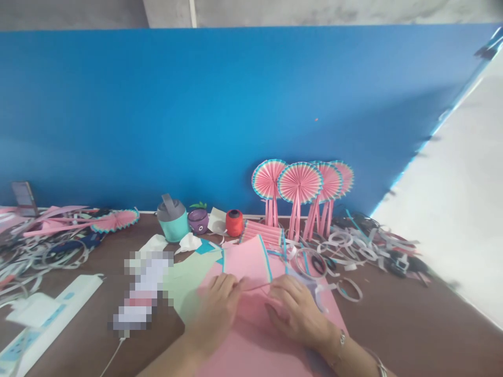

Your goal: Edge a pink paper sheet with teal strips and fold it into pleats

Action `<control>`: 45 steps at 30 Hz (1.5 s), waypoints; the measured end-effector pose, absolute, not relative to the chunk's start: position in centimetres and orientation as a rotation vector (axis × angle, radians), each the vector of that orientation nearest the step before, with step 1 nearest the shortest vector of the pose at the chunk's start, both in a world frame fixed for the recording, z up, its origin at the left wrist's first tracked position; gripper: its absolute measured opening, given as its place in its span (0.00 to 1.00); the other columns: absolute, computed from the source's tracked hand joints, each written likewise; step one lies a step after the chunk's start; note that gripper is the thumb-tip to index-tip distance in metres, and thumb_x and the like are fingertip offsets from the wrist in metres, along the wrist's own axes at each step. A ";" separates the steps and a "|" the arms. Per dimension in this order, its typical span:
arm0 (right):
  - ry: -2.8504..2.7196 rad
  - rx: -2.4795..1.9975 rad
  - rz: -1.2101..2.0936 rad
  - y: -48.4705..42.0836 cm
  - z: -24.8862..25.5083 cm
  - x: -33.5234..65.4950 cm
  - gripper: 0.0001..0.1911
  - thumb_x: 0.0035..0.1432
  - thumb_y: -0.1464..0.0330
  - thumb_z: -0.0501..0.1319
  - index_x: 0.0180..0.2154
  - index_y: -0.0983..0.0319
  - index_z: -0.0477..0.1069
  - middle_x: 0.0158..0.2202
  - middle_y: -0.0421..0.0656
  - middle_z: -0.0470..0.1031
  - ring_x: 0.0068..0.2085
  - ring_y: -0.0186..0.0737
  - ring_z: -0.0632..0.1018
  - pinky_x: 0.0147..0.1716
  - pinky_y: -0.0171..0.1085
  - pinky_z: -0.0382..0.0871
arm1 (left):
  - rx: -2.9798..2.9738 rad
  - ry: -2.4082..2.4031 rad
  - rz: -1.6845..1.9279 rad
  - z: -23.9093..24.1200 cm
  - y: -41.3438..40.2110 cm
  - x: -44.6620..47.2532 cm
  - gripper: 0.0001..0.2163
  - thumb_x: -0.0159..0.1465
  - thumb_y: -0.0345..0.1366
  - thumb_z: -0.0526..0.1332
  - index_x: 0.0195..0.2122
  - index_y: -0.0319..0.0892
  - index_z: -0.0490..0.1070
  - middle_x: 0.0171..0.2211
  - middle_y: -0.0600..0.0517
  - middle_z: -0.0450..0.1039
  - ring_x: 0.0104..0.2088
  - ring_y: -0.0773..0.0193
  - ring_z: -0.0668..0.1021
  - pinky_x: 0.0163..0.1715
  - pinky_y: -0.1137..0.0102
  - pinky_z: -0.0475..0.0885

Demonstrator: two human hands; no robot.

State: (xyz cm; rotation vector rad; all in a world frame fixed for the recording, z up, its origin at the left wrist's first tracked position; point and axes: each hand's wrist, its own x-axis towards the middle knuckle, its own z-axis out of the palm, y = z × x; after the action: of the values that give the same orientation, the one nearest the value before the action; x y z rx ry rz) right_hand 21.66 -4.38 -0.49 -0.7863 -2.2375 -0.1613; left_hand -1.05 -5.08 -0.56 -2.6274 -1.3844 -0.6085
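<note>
A pink paper strip with blue edges lies in front of me, its near end raised in a narrow fold. My left hand pinches the left end of that fold between thumb and fingers. At the right end, the fingers of my right hand are bent over the paper's corner, its thumb lower down. Under both hands spread larger pink sheets, with a pale green sheet to the left. Just behind the strip rests a pleated pink paper piece.
Several round pink paper fans lean against the blue partition. A teal cup, purple pot and red container stand at the back. Paper-strip scraps are heaped right; a power strip lies left.
</note>
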 end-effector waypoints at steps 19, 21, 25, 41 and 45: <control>-2.329 -1.070 0.401 -2.4 -2.6 23.1 0.14 0.66 0.73 0.52 0.36 0.60 0.77 0.32 0.44 0.74 0.36 0.39 0.73 0.37 0.37 0.65 | -2.863 -2.110 -0.563 0.6 -3.7 -3.1 0.09 0.64 0.33 0.58 0.32 0.49 0.78 0.38 0.57 0.77 0.38 0.65 0.77 0.33 0.73 0.64; -2.245 -1.134 0.512 -2.4 -2.6 23.1 0.12 0.65 0.74 0.54 0.39 0.60 0.77 0.33 0.44 0.76 0.37 0.40 0.75 0.38 0.37 0.66 | -2.851 -2.193 -0.551 0.9 -3.4 -3.6 0.09 0.64 0.32 0.59 0.32 0.50 0.78 0.38 0.58 0.78 0.38 0.65 0.77 0.33 0.73 0.64; -2.116 -1.301 0.612 -2.2 -2.6 23.0 0.08 0.59 0.75 0.57 0.34 0.61 0.74 0.33 0.44 0.77 0.37 0.41 0.76 0.37 0.37 0.68 | -2.755 -2.310 -0.596 1.4 -3.2 -3.5 0.08 0.62 0.30 0.58 0.33 0.47 0.77 0.36 0.57 0.79 0.36 0.66 0.78 0.33 0.74 0.64; -2.077 -1.434 0.591 -1.3 -3.1 22.3 0.07 0.54 0.75 0.55 0.30 0.61 0.71 0.28 0.41 0.74 0.29 0.37 0.73 0.29 0.33 0.62 | -2.653 -2.378 -0.606 1.4 -3.2 -3.1 0.08 0.64 0.30 0.55 0.34 0.46 0.74 0.38 0.56 0.78 0.38 0.65 0.78 0.34 0.74 0.64; -2.077 -1.440 0.583 -1.3 -3.1 22.2 0.07 0.54 0.75 0.55 0.28 0.61 0.69 0.27 0.40 0.73 0.28 0.37 0.72 0.29 0.33 0.61 | -2.662 -2.370 -0.565 1.4 -3.2 -3.1 0.08 0.64 0.29 0.55 0.34 0.46 0.74 0.38 0.56 0.77 0.38 0.65 0.78 0.34 0.73 0.64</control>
State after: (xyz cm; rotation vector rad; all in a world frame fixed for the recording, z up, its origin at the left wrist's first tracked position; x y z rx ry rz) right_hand 22.16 -1.27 -3.06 -1.4402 -2.0765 0.5827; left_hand -3.07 -3.18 1.45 -2.6616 -2.3700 -0.5652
